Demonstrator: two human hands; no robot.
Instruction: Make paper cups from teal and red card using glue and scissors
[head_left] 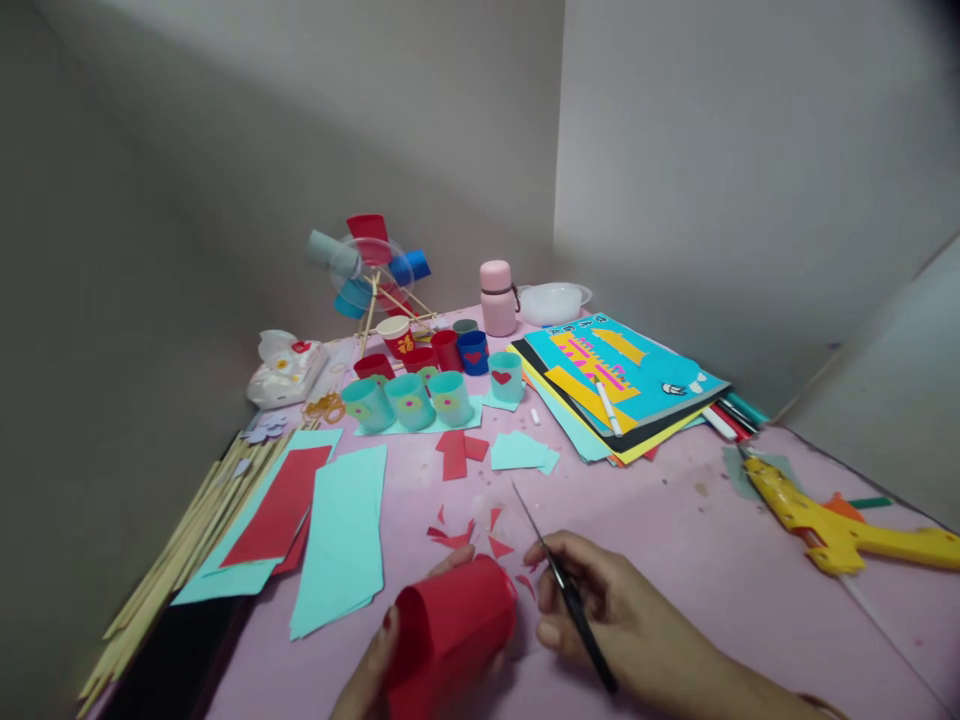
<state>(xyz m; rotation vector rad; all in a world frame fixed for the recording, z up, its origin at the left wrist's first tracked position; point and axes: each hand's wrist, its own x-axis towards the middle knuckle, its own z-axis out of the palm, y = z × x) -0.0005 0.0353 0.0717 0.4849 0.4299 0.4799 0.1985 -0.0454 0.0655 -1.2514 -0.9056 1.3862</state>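
My left hand (369, 665) is wrapped round a red paper cylinder (457, 620), tilted with one end towards me; its lower part runs out of the picture. Just right of it, my right hand (600, 595) grips what look like black-handled scissors (576, 610), seen edge-on with the slim blades pointing forward and left. The tool and the cylinder appear apart. Small red paper scraps (501, 546) lie on the table beyond the cylinder. Farther back are red paper pieces (454, 455) and light blue paper pieces (519, 452).
Left are light blue sheets (341, 540), red strips (281, 505) and wooden sticks (176, 540). Decorated paper cups (411, 403), a paper wheel model (373, 265) and a pink bottle (496, 300) stand behind. Right are a pad (645, 370) and a yellow glue gun (832, 530) with its cord.
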